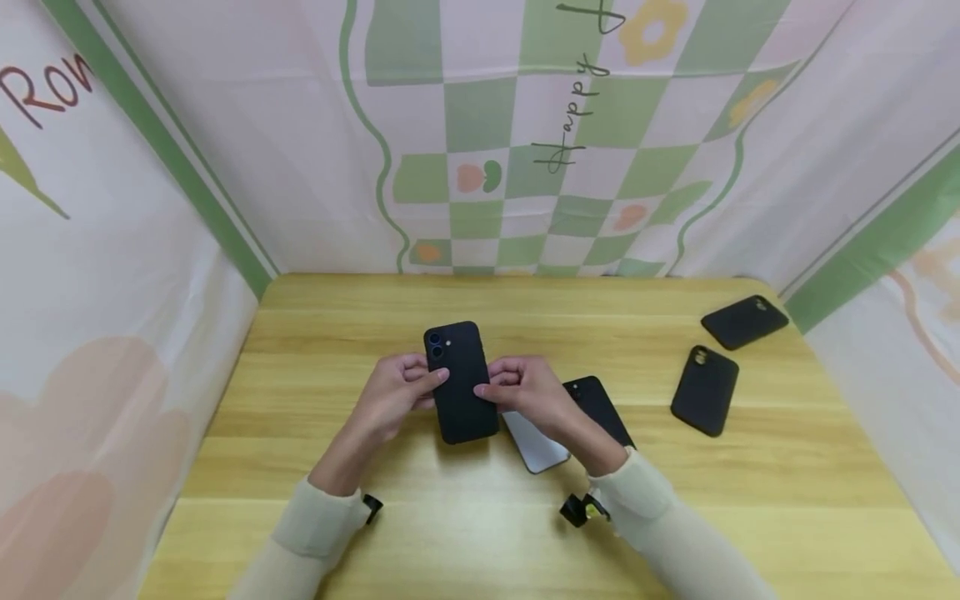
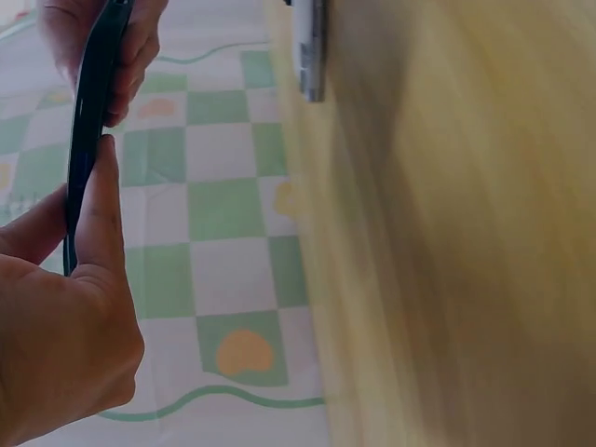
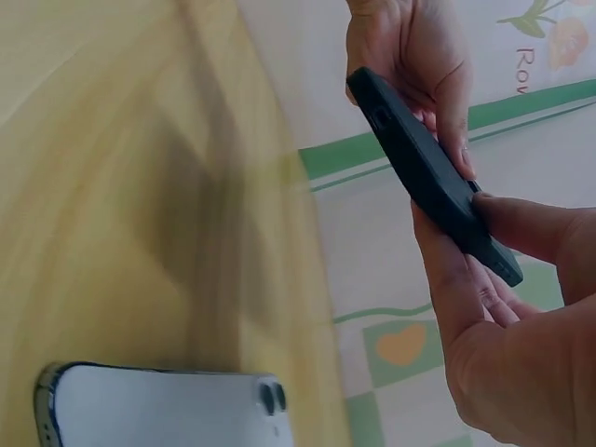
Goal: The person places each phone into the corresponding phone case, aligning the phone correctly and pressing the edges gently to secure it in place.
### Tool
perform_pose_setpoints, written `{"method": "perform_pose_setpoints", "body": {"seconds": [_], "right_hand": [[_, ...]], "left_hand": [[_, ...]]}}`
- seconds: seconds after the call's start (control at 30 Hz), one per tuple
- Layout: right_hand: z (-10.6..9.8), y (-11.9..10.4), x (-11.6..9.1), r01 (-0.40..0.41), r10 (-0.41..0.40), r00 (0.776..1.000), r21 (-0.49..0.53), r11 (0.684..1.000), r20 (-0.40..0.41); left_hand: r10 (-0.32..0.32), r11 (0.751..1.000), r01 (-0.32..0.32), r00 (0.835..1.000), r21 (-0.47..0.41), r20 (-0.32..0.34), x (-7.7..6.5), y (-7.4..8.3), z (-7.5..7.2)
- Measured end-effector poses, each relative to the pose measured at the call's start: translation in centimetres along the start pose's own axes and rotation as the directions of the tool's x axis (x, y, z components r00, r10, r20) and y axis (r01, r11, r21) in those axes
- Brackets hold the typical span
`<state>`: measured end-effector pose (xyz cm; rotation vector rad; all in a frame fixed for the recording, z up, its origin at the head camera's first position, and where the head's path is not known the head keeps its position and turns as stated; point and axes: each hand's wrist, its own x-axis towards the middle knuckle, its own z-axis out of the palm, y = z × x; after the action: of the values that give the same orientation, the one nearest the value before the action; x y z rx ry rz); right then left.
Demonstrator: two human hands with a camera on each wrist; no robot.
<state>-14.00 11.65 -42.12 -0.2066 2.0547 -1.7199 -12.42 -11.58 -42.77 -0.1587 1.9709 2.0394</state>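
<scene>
A phone in a black case (image 1: 463, 408) is held up over the table, its back and camera lenses facing me. My left hand (image 1: 393, 393) pinches its left edge, thumb on the back near the lenses. My right hand (image 1: 531, 393) grips the opposite edge, thumb on the back. Seen edge-on in the right wrist view, the cased phone (image 3: 433, 177) shows a small opening at its end, between both hands. A white phone (image 1: 536, 446) lies on the table below my right hand, and a black phone case (image 1: 600, 407) is partly hidden behind my right wrist.
Two more black phone cases, one nearer (image 1: 705, 392) and one farther (image 1: 745, 322), lie at the right of the wooden table (image 1: 300, 467). Printed fabric (image 1: 480, 117) hangs along the table's back and sides.
</scene>
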Motion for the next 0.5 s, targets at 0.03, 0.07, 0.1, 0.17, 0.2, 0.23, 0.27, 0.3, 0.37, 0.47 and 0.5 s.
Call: {"method": "perform_pose_setpoints", "body": {"seconds": [0.03, 0.07, 0.1, 0.17, 0.2, 0.23, 0.27, 0.3, 0.37, 0.47, 0.5], "right_hand": [[0.1, 0.2, 0.2, -0.003, 0.003, 1.000, -0.001, 1.000, 0.004], [0.2, 0.4, 0.3, -0.005, 0.005, 1.000, 0.002, 1.000, 0.008], [0.3, 0.5, 0.5, -0.011, 0.011, 1.000, 0.006, 1.000, 0.011], [0.6, 0.9, 0.7, -0.015, 0.014, 1.000, 0.015, 1.000, 0.022], [0.8, 1.0, 0.9, -0.016, 0.015, 0.999, 0.025, 1.000, 0.030], [1.0, 1.2, 1.0, -0.019, 0.017, 0.999, 0.035, 0.999, 0.039], [1.2, 1.3, 1.0, -0.022, 0.020, 0.999, 0.040, 0.999, 0.046], [1.4, 1.4, 1.1, -0.027, 0.025, 0.998, 0.039, 0.999, 0.053], [1.9, 1.7, 1.3, -0.035, 0.033, 0.998, 0.036, 0.999, 0.058], [2.6, 2.1, 1.6, -0.033, 0.032, 0.998, 0.020, 0.999, 0.058], [2.9, 2.4, 1.7, -0.027, 0.026, 0.998, 0.010, 1.000, 0.057]], "left_hand": [[-0.005, 1.000, 0.005, 1.000, -0.002, 0.003, 0.0, -0.1, -0.2], [-0.006, 1.000, 0.006, 1.000, 0.002, 0.009, 0.0, -0.3, -0.4], [-0.011, 1.000, 0.011, 1.000, 0.002, 0.013, 0.0, -0.4, -0.5], [-0.018, 1.000, 0.018, 1.000, 0.003, 0.021, -0.1, -0.7, -0.9], [-0.021, 1.000, 0.021, 0.999, 0.008, 0.025, -0.1, -0.9, -1.1], [-0.021, 1.000, 0.021, 0.999, 0.016, 0.030, -0.1, -1.0, -1.3], [-0.022, 0.999, 0.021, 0.999, 0.026, 0.035, -0.1, -1.2, -1.5], [-0.028, 0.999, 0.027, 0.999, 0.031, 0.036, -0.2, -1.3, -1.6], [-0.031, 0.998, 0.029, 0.999, 0.047, 0.044, -0.2, -1.6, -2.0], [-0.040, 0.998, 0.037, 0.998, 0.058, 0.041, -0.2, -2.1, -2.5], [-0.046, 0.997, 0.044, 0.998, 0.060, 0.037, -0.2, -2.3, -2.7]]}}
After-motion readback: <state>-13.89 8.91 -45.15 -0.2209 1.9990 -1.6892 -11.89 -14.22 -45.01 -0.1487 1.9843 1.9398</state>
